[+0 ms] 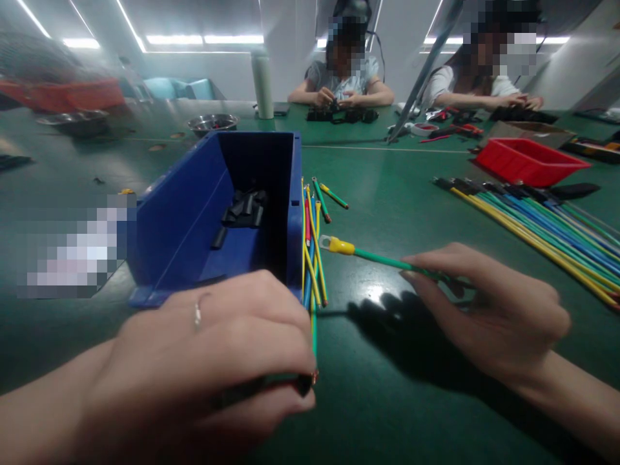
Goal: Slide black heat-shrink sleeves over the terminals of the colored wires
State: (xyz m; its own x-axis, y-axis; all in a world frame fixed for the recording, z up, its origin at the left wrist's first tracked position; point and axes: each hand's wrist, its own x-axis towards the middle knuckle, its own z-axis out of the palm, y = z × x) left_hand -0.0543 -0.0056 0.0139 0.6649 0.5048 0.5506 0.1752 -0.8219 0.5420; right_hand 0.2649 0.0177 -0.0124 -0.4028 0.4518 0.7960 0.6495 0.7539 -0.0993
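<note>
The right hand [489,310] pinches a green wire [387,261] above the desk [411,181], just right of the bin [179,239]. The left hand [213,374] has its fingers closed on a dark sleeve [264,386]. The wire's lug [334,245] could snag the loose wires [312,258].

1. The left hand [213,361] lies low and close to the camera, back upward, fingers curled under into a closed pinch — a ring shows on one finger.
2. The right hand [489,310] reaches in from the right, palm turned down, thumb and fingertips pressed together — forearm trailing off toward the lower right corner.
</note>
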